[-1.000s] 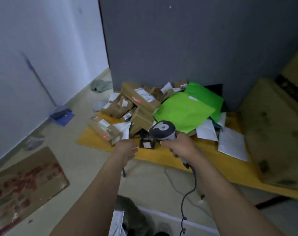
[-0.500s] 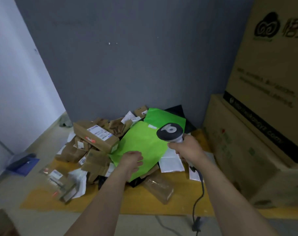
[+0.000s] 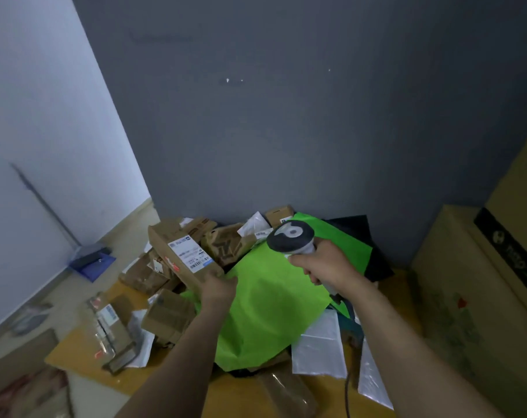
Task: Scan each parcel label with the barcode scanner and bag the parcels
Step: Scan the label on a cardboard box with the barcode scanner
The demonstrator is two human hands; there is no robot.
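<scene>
Parcels lay in a pile [image 3: 162, 297] on the far left part of the yellow counter [image 3: 84, 357], close to the grey wall. The left hand [image 3: 218, 289] gripped the near end of a long cardboard parcel [image 3: 168, 236] on top of that pile, with its white label [image 3: 189, 253] facing up. The right hand [image 3: 325, 270] was closed around the handle of the barcode scanner [image 3: 290, 236], held above the green bag [image 3: 271, 312], which lay spread just right of the parcel. The parcel seemed stiff and probably light, but its length would make it tip when held by one end. A hold nearer the middle, on the long sides and off the label, seemed safer. Its cardboard looked dented, so hard squeezing could crush it. The bag seemed thin, soft and slippery.
</scene>
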